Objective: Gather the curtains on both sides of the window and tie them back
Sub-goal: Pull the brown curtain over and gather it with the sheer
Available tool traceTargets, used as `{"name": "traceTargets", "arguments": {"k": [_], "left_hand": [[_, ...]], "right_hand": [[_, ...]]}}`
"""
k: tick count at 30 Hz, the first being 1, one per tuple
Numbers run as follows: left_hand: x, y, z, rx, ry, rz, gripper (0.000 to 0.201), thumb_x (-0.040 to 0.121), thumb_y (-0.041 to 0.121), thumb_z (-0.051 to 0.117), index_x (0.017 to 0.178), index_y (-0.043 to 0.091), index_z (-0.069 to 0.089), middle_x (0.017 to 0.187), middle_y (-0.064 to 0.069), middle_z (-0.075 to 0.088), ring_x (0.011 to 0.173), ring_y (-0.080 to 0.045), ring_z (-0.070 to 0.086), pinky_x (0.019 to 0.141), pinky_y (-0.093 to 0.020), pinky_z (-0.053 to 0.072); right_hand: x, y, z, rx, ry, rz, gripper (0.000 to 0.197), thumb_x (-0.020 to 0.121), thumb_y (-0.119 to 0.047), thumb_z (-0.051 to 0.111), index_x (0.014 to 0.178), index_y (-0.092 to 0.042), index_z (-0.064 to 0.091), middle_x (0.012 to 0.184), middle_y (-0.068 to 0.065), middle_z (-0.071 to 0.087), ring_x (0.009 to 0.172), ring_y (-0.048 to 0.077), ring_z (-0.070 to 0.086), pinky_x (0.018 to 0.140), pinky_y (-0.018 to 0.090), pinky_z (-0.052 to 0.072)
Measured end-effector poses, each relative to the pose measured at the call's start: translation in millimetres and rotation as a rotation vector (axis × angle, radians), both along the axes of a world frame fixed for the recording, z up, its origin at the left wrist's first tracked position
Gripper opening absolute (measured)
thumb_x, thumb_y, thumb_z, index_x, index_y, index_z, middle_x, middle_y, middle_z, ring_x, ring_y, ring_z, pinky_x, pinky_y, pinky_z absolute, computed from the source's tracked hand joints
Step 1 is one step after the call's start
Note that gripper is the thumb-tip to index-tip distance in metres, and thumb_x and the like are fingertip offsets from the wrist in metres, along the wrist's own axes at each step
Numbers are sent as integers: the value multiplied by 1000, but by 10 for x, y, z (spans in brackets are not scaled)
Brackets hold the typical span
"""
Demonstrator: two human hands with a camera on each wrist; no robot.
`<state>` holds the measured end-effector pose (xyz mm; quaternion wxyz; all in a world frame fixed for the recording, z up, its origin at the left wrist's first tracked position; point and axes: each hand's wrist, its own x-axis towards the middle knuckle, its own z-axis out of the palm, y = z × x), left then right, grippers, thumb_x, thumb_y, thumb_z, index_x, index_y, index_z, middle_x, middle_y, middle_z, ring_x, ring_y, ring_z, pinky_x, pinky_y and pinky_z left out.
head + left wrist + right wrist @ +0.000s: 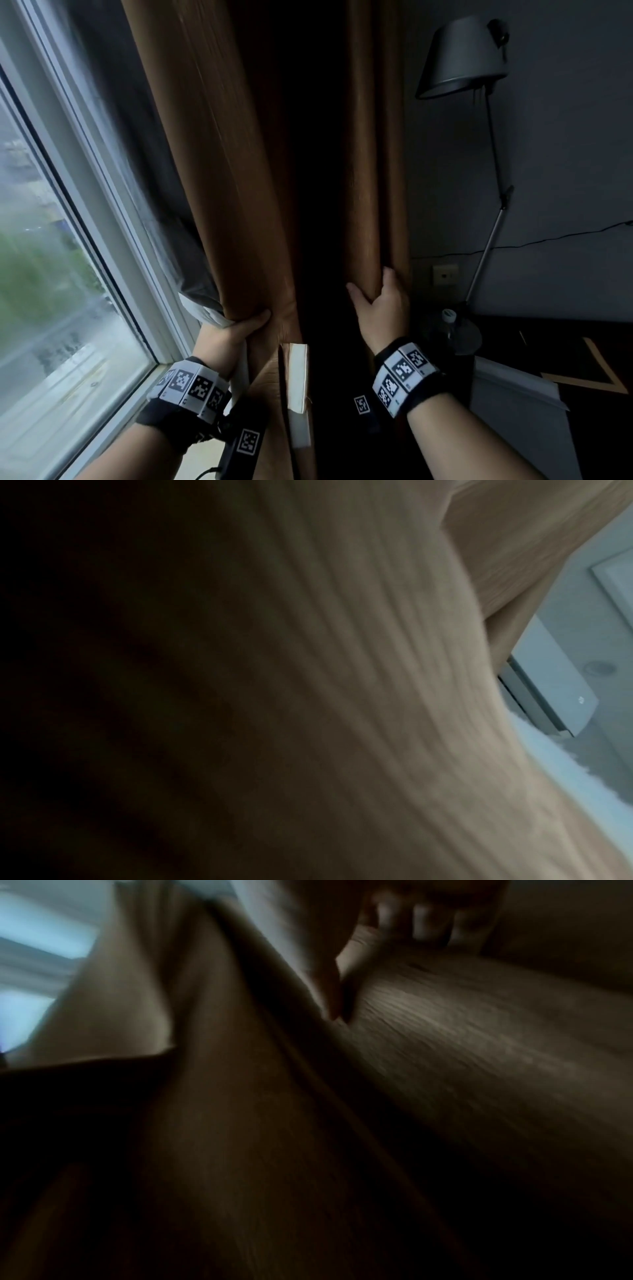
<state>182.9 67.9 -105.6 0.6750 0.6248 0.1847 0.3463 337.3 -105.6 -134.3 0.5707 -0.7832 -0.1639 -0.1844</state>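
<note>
A brown curtain point(219, 154) hangs in thick folds just right of the window. My left hand point(236, 329) grips its left fold low down, the thumb across the front, with pale lining bunched under the palm. My right hand point(380, 305) grips a narrower right fold point(366, 171), thumb on one side and fingers wrapped behind. Between the hands is a dark gap, and a white strip point(297, 377) hangs below it. The left wrist view is filled by curtain fabric point(342, 669), with no fingers showing. In the blurred right wrist view, curled fingers point(421, 920) press into the cloth point(479, 1028).
The window point(51, 240) and its sill point(137, 394) lie to the left. A grey floor lamp point(462, 54) stands right of the curtain, with a wall socket point(444, 274), a plastic bottle point(452, 329) and a dark desk point(548, 342) below. An air conditioner point(555, 691) hangs overhead.
</note>
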Motion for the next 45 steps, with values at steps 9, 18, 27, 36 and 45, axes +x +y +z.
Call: {"name": "traceTargets", "arguments": {"k": [9, 18, 27, 36, 45], "left_hand": [[-4, -103, 2, 16, 1, -125, 66, 39, 23, 91, 99, 6, 69, 91, -3, 77, 86, -21, 73, 64, -23, 57], [-47, -190, 36, 56, -2, -258, 103, 33, 44, 95, 123, 9, 60, 120, -6, 69, 111, -22, 65, 93, -38, 51], [-72, -291, 145, 59, -31, -219, 81, 34, 28, 91, 109, 8, 68, 103, -1, 75, 92, -14, 72, 67, -17, 56], [23, -343, 226, 84, -40, -19, 32, 61, 0, 84, 88, 11, 72, 78, 8, 77, 73, -6, 72, 64, -21, 56], [47, -285, 239, 30, -80, -6, 28, 73, -12, 70, 93, 7, 65, 62, 13, 72, 56, 0, 67, 49, -12, 52]], "right_hand": [[-686, 461, -1, 10, -140, 351, 30, 76, -25, 51, 59, 0, 56, 56, 13, 62, 51, 14, 48, 49, 15, 33], [-770, 749, 218, 733, 284, 255, 35, 81, -8, 68, 111, 6, 57, 127, 2, 60, 125, 3, 48, 102, 24, 39], [-1047, 577, 338, 714, 491, 543, 49, 33, 31, 64, 80, 16, 66, 86, 24, 70, 105, 34, 54, 102, 47, 29], [-695, 167, 102, -25, 157, 825, 23, 83, -11, 55, 82, -24, 75, 68, -14, 68, 65, -2, 60, 77, 29, 53], [130, -548, 86, 185, 35, 3, 60, 79, -28, 74, 131, -17, 46, 127, 4, 58, 117, 18, 56, 96, 33, 47]]}}
